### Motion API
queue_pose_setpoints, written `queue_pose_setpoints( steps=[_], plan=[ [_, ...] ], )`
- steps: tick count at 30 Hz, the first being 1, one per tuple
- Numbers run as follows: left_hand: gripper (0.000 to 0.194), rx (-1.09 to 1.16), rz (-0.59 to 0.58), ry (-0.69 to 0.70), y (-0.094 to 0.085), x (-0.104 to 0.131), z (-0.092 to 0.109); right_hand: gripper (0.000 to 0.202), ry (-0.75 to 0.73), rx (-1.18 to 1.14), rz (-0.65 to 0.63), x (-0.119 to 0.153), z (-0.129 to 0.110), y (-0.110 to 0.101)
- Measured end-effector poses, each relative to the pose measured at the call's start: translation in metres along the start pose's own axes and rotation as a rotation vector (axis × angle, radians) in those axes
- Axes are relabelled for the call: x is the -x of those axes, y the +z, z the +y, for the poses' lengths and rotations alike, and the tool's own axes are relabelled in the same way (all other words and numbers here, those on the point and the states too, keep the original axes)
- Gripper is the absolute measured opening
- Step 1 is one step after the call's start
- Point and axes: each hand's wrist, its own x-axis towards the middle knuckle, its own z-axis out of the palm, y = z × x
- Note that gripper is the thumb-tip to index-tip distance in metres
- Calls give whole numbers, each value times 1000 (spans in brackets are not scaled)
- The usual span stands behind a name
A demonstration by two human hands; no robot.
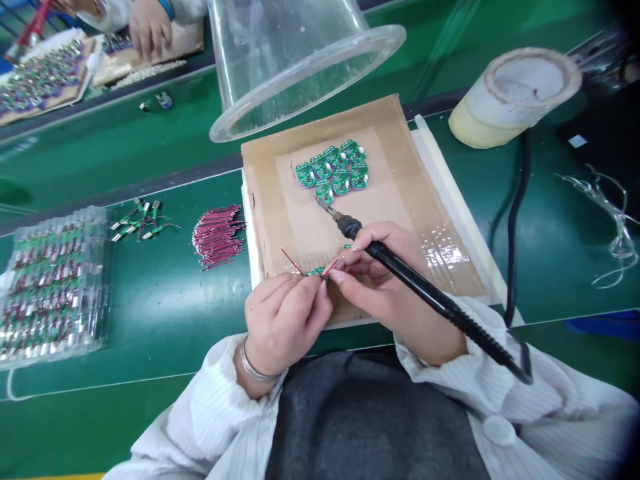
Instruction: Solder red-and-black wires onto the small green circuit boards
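My left hand [286, 319] is closed in a pinch at the front of the cardboard sheet [390, 220], on a small green circuit board [316, 272] with red wires. Beside it, my right hand [383, 273] is also closed, its fingertips at a red wire [331, 267]. A black soldering iron [383, 253] lies across the right hand between thumb and fingers, its tip pointing at a group of green boards [341, 181] farther back on the cardboard. Part of another green piece shows behind the right fingers. The fingers partly hide the pinched board.
Red wires [219, 237] and loose small parts [143, 220] lie left of the cardboard, beyond them a clear tray [55, 287]. A clear plastic funnel [305, 83] hangs behind; a white roll-shaped container [515, 97] stands back right near the iron's cable [517, 220]. Another person's hand [150, 30] is back left.
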Motion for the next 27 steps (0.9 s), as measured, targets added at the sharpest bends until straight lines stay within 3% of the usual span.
queue_pose_setpoints(
  steps=[5, 8, 11, 15, 22, 27],
  plan=[
    [11, 351, -93, -278, -6, -3, 2, 33, 29, -144, -21, -2, -2, -4],
    [15, 532, -150, -378, -8, -3, 0, 37, 57, -198, -80, -3, -1, -4],
    [13, 614, -205, -437, -9, -3, -1, 36, 50, -113, -46, -1, 0, -3],
    [10, 692, -271, -524, -10, -3, -2, 27, -126, 90, -15, 2, 5, -3],
    [14, 662, -430, -493, -20, -7, -8, 22, -287, 285, -46, 1, 5, -4],
    [10, 605, -439, -463, -23, -8, -10, 28, -198, 156, -113, 1, 5, -4]
  ],
)
